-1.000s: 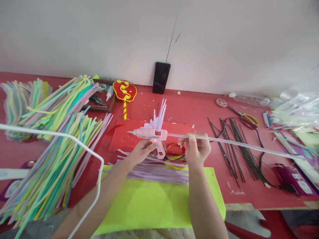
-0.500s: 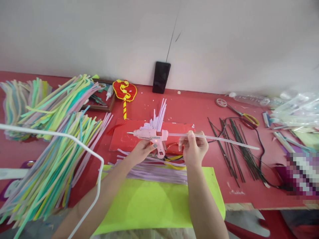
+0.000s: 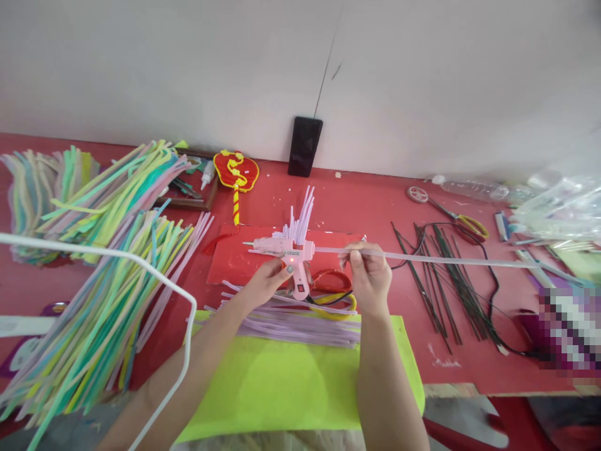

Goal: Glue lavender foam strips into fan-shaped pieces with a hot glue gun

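A pink glue gun [image 3: 277,246] is in my left hand [image 3: 267,280], its nozzle pointing left and a small light glowing on its body. Behind it, a long translucent glue stick [image 3: 446,259] runs from the gun's rear far out to the right. My right hand [image 3: 373,279] pinches this stick a little way behind the gun. Short lilac fuzzy stems [image 3: 303,219] stick up just beyond the gun, their lower part hidden by it. Under my hands, longer lilac stems [image 3: 300,329] lie across a lime-green sheet [image 3: 291,388].
Bundles of pastel stems [image 3: 107,300] cover the left side. A red and yellow fan-shaped piece [image 3: 236,170] lies at the back near a tray [image 3: 209,199]. A phone [image 3: 305,146] leans on the wall. Dark wires [image 3: 453,282], scissors [image 3: 453,215] and a cord occupy the right.
The glue stick now extends further right and lies straighter. The gun has shifted and tilted slightly in my left hand. My right hand stays pinched on the stick.
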Motion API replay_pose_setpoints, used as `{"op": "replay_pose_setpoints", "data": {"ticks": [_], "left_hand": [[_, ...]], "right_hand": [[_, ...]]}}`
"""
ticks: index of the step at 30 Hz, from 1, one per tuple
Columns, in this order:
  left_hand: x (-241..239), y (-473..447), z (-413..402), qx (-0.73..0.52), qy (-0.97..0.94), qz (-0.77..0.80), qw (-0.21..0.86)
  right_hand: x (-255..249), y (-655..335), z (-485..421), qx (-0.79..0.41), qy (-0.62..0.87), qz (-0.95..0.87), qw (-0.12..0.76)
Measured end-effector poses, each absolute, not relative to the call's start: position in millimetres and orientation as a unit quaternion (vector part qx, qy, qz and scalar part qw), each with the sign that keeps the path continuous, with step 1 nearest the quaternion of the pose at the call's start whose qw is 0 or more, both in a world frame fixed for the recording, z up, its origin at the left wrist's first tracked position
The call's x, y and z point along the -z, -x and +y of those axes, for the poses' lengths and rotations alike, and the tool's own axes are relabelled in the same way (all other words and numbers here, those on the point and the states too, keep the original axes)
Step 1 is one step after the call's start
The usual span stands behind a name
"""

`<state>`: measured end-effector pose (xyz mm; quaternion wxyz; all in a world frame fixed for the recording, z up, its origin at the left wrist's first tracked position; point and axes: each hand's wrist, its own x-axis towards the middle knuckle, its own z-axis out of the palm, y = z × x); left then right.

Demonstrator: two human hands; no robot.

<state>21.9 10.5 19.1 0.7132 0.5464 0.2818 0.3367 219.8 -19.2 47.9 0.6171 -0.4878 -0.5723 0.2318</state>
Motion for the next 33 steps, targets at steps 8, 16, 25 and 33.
{"op": "replay_pose_setpoints", "data": {"ticks": [8,16,25,33], "left_hand": [[-15.8,-22.1,8.4,-0.323,-0.522,0.291,0.734],[-15.5,-19.8,8.6,-0.321,-0.531,0.343,0.705],[-23.1,-22.2,8.6,-0.334,-0.541,0.329,0.698],[-19.2,-25.6,8.0,-0.371,-0.559,0.387,0.632]], "right_hand": [[-46.5,-220.6,-19.2,-0.192,0.481,-0.603,0.607],[-46.0,-212.0,-19.2,-0.183,0.464,-0.572,0.651],[-39.4,-207.8,-17.9,-0.267,0.469,-0.496,0.680],[-40.1,-187.7,-17.4,-0.335,0.535,-0.598,0.494]]}}
